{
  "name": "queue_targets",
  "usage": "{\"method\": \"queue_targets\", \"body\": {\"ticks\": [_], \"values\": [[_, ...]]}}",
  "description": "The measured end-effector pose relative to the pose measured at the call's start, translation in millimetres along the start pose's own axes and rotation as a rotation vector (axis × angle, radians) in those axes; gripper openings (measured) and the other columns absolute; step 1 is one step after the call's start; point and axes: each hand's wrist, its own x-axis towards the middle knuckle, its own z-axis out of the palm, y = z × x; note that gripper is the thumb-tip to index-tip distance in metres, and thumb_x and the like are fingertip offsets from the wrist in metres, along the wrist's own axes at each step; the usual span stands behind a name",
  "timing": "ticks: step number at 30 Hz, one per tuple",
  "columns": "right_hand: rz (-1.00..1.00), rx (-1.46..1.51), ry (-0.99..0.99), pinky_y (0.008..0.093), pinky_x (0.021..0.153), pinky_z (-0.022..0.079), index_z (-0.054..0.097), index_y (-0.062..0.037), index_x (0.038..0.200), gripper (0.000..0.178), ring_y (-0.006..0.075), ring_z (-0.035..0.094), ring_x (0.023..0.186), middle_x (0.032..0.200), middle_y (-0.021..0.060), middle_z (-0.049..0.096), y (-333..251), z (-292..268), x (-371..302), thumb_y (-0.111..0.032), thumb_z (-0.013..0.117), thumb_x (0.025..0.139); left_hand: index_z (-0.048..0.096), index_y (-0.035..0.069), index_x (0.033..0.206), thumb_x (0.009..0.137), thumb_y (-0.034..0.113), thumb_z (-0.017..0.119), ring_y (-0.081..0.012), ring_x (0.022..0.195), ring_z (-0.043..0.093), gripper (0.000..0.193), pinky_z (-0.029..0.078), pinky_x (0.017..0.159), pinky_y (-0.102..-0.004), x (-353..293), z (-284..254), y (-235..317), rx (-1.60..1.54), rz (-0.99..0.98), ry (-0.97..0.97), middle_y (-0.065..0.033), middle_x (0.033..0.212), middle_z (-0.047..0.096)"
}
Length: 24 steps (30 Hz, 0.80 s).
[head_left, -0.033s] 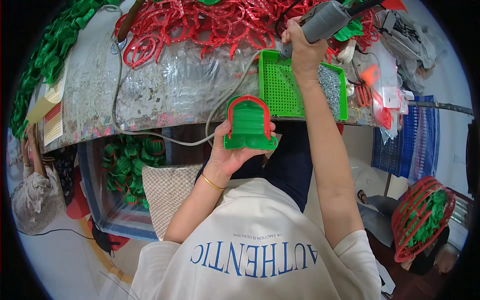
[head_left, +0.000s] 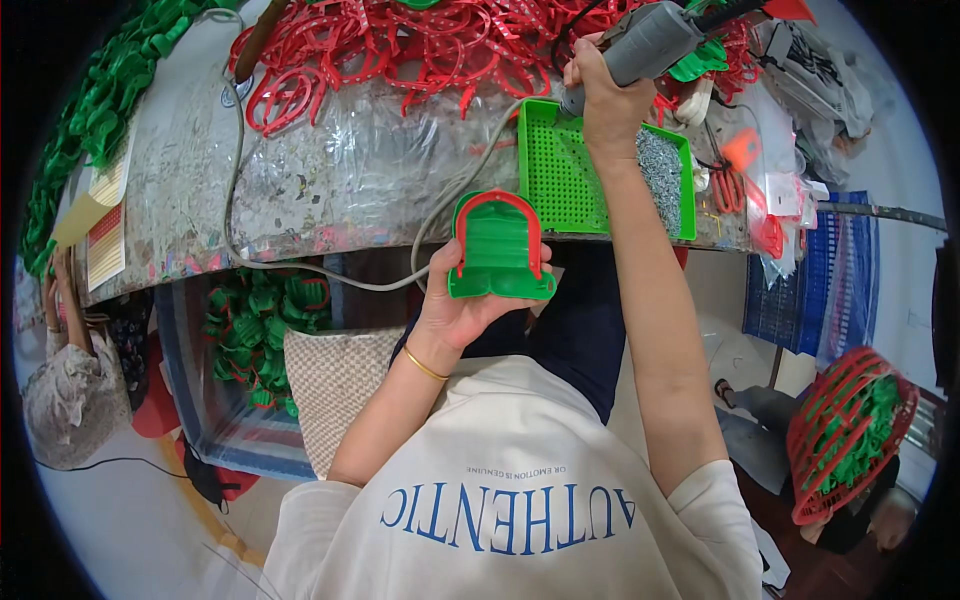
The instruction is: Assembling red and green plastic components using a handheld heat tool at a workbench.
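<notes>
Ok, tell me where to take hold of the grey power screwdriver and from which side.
Hedged: take the grey power screwdriver around its thick round barrel, the way the right hand wraps it now, coming from the near side. Its tip points down toward the green tray, and the cable leaves its far end, so mid-barrel is the free part for a firm grip.

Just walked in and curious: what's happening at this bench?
A person at a cluttered bench holds a green plastic part with a red arch in the left hand. The right hand grips a grey power screwdriver above a green tray of small screws. Red strips are heaped behind.
</notes>
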Motion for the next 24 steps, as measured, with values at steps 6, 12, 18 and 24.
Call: {"method": "queue_targets", "body": {"ticks": [6,12,18,24], "values": [[-0.005,-0.011,0.008,0.0277,0.053,0.046,0.055,0.0023,0.087,0.008,0.0118,0.051,0.054,0.065,0.0046,0.055,5,-1,0,0.001,0.062,0.083,0.04,0.0,0.133,0.08,0.051,0.062,-0.0408,0.112,0.053,0.078,0.048,0.091,-0.0514,0,-5,1,-0.03,-0.002,0.007,-0.028,0.124,0.05],[-0.047,0.067,0.006,0.0281,0.052,0.045,0.056,0.0023,0.086,0.007,0.0119,0.051,0.053,0.064,0.0047,0.055,13,-4,2,0.001,0.062,0.083,0.039,0.0,0.134,0.08,0.052,0.061,-0.0418,0.112,0.053,0.078,0.047,0.092,-0.0517,0,-8,3,-0.061,-0.001,-0.016,-0.0283,0.124,0.049],[-0.046,0.026,0.005,0.0284,0.052,0.046,0.056,0.0034,0.086,0.008,0.0127,0.051,0.053,0.064,0.0052,0.055,12,-4,1,0.001,0.063,0.083,0.039,0.0,0.134,0.082,0.052,0.059,-0.0401,0.112,0.052,0.076,0.046,0.093,-0.0507,0,-9,4,-0.085,0.0,-0.031,-0.027,0.124,0.049],[-0.096,0.083,0.033,0.0287,0.052,0.045,0.056,0.0029,0.089,0.01,0.0141,0.05,0.052,0.063,0.0052,0.052,-17,10,0,0.002,0.063,0.082,0.039,0.0,0.133,0.082,0.052,0.059,-0.0385,0.114,0.051,0.076,0.045,0.095,-0.0505,0,-11,7,-0.086,0.001,-0.029,-0.0254,0.126,0.049]]}}
